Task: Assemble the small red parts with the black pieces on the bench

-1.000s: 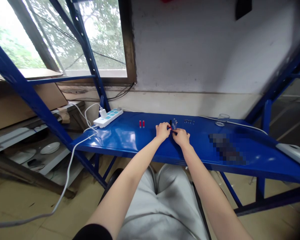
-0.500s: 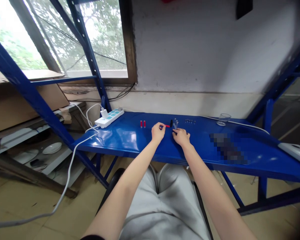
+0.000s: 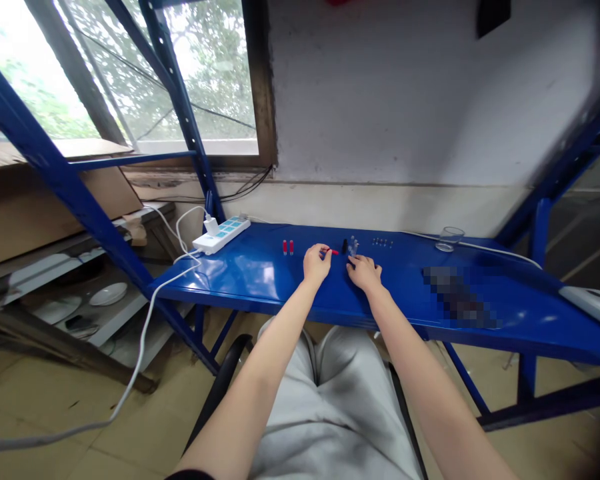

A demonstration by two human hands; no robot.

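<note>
My left hand [image 3: 316, 263] rests on the blue metal shelf [image 3: 260, 280], fingers closed round a small red piece [image 3: 333, 251] that sticks out to the right. My right hand [image 3: 364, 272] lies just right of it, fingers curled down near a small black part [image 3: 345, 245] and a cluster of tiny clear parts [image 3: 353, 246]; whether it holds anything is hidden. Two small red pieces [image 3: 287, 247] stand left of my left hand. A row of tiny dark parts [image 3: 381, 242] lies beyond my right hand.
A white power strip [image 3: 221, 234] with a white cable sits at the shelf's back left. A clear glass [image 3: 448, 238] stands at the back right beside a white cable. Blue rack posts rise on both sides. White dishes [image 3: 107, 294] lie on a lower shelf at left.
My hands, joined over the small parts a second ago, have drawn apart. The left hand moved left with the red piece; the right hand settled on the shelf.
</note>
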